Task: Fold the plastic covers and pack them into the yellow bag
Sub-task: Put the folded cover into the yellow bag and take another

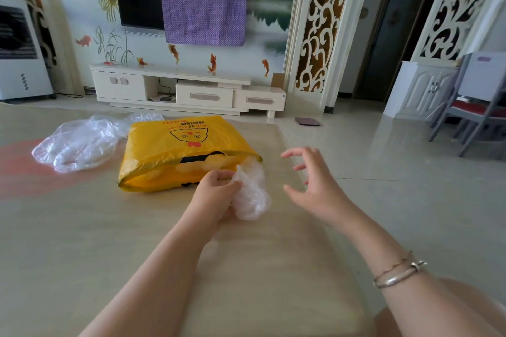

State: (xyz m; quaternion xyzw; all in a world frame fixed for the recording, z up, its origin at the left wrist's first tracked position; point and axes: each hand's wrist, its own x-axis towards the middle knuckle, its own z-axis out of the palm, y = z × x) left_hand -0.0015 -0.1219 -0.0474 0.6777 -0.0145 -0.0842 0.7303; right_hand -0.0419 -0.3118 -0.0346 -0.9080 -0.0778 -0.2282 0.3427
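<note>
Right hand (pixel 315 186) spread, holding nothing; left hand (pixel 216 194) grips folded plastic cover (pixel 252 194) at yellow bag (pixel 178 150) mouth.

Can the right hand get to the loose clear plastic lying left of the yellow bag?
Probably not directly. The right hand is empty, but the yellow bag and the left hand lie between it and the loose plastic.

The yellow bag (pixel 175 150) reads "Full of Flavor", upside down.
</note>
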